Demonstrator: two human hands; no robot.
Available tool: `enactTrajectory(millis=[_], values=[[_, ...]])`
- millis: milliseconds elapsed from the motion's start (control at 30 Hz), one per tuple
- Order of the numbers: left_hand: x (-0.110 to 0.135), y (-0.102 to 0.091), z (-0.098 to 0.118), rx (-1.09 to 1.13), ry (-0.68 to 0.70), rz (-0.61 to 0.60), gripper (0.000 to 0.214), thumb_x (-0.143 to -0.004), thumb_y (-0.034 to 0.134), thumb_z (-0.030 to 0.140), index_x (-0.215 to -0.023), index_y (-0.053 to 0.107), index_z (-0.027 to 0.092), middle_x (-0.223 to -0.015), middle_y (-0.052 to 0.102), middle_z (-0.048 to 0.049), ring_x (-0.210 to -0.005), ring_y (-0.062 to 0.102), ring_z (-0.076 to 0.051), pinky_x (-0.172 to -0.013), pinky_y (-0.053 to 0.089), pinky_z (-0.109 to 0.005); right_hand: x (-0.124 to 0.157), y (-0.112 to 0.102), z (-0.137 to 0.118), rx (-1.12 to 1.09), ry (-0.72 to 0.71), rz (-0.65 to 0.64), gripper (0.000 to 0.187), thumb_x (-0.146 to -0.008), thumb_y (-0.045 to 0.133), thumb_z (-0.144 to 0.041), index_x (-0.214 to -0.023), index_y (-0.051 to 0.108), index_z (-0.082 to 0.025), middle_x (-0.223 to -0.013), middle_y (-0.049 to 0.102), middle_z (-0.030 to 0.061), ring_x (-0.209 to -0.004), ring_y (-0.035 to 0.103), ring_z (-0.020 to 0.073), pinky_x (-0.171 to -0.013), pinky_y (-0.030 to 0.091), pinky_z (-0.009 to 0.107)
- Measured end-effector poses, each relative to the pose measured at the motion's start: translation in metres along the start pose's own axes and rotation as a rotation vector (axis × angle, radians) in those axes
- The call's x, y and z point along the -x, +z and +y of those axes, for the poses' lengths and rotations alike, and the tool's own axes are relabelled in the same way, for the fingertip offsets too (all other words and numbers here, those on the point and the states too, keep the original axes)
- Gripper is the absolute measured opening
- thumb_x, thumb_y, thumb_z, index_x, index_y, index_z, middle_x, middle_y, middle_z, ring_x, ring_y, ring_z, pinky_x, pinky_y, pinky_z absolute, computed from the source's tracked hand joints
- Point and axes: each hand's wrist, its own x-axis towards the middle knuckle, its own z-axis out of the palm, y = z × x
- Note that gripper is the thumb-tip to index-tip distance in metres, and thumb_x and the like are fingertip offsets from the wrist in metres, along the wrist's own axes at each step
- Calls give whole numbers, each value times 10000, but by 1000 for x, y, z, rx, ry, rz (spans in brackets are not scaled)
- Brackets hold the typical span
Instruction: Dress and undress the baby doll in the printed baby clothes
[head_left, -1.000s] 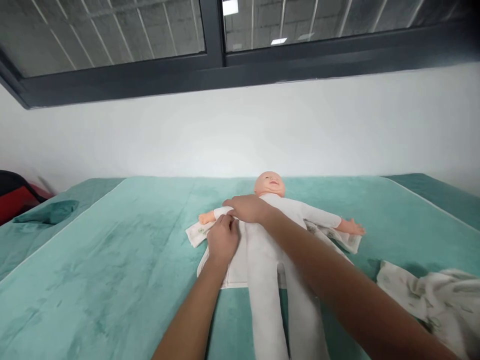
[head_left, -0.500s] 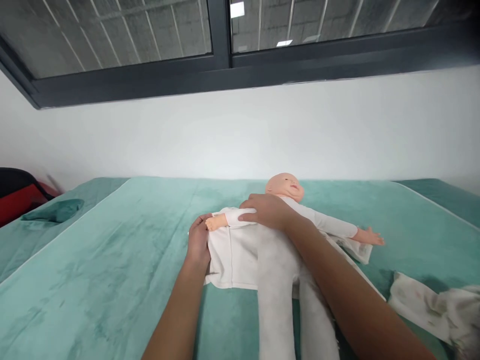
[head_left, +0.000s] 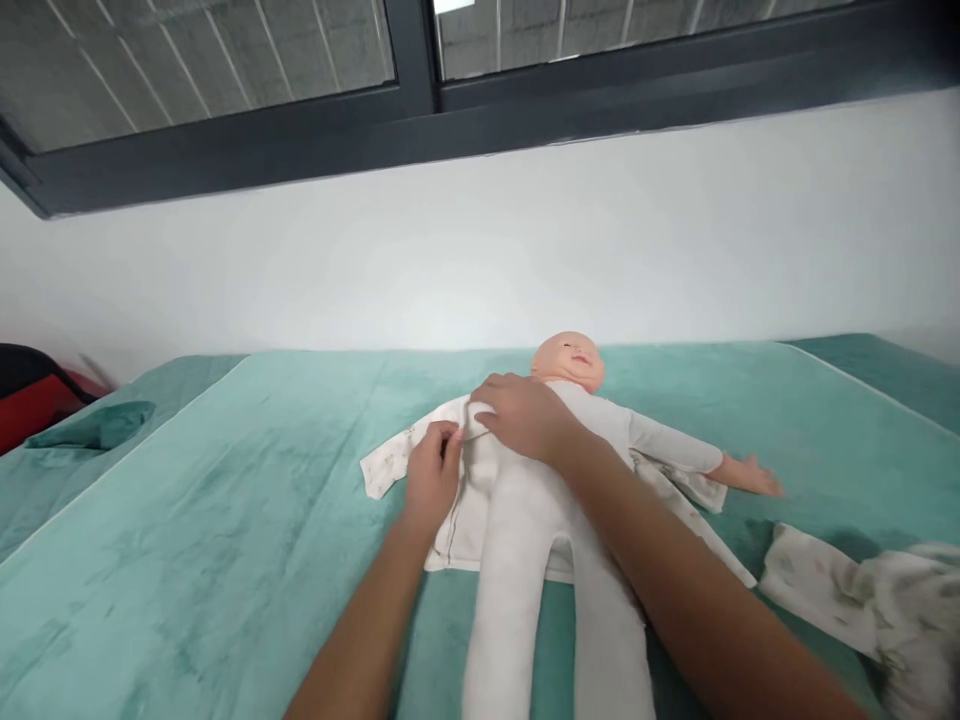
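A baby doll [head_left: 568, 362] in a white suit lies on its back on the teal bed cover [head_left: 225, 500], head toward the wall. Under it is spread a white printed garment [head_left: 386, 465]. My left hand [head_left: 431, 480] pinches the garment's edge at the doll's left side, near the sleeve. My right hand [head_left: 525, 415] lies across the doll's chest and shoulder, fingers curled on the cloth there. The doll's other arm [head_left: 739, 472] sticks out to the right, bare hand showing.
A crumpled white printed cloth [head_left: 862, 600] lies at the right edge of the bed. A dark green cloth [head_left: 94, 425] and a red and black object [head_left: 26, 395] sit at the far left. A white wall and dark window frame rise behind.
The doll's near arm, visible before with its bare hand out, is now covered by the garment sleeve. My left hand moved from the doll's wrist to the garment edge beside its torso.
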Motion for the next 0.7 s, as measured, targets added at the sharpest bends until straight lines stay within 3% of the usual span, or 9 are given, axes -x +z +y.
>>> enactTrajectory(millis=[67,133,233,400,567,700], values=[[-2,-3,-2,-46,-19,103,228,-952,436,386,-880,554,204,-816,616,-21,-782,568,-175,-749,442,-297,18,-11,17,-75,225,151,280,-968,386,-294,-1054,647,-240,-1131,666,70,-984,608,221,-724,387,304],[-4,-6,-4,-120,-25,183,262,-962,407,396,-854,552,206,-849,615,-41,-846,570,-198,-794,445,-323,44,-18,36,-87,521,243,318,-979,342,-341,-987,644,-243,-1021,694,71,-882,625,229,-644,357,307],[-6,-7,-7,-251,-63,273,308,-967,388,417,-891,593,200,-905,640,-73,-915,567,-239,-852,439,-372,86,-11,56,-109,782,233,374,-978,324,-452,-1016,630,-241,-845,708,81,-802,639,269,-616,339,323],[-7,-2,-14,-445,-28,253,301,-930,467,401,-1016,654,181,-1018,679,-107,-1018,562,-288,-921,423,-418,125,15,55,-332,832,285,517,-966,301,-558,-1316,484,-224,-1035,719,103,-972,657,310,-754,437,373],[-6,3,-19,-425,79,271,224,-920,479,307,-956,657,175,-997,673,-100,-990,571,-268,-907,442,-394,122,16,49,-451,860,269,550,-943,319,-590,-1241,539,-184,-1044,711,151,-1041,641,354,-874,451,455],[0,7,-14,-371,129,275,241,-947,438,301,-989,635,167,-980,670,-114,-1001,584,-274,-913,437,-413,116,25,50,-769,867,315,741,-863,461,-672,-1427,396,-195,-1188,678,159,-1083,642,335,-958,458,484]])
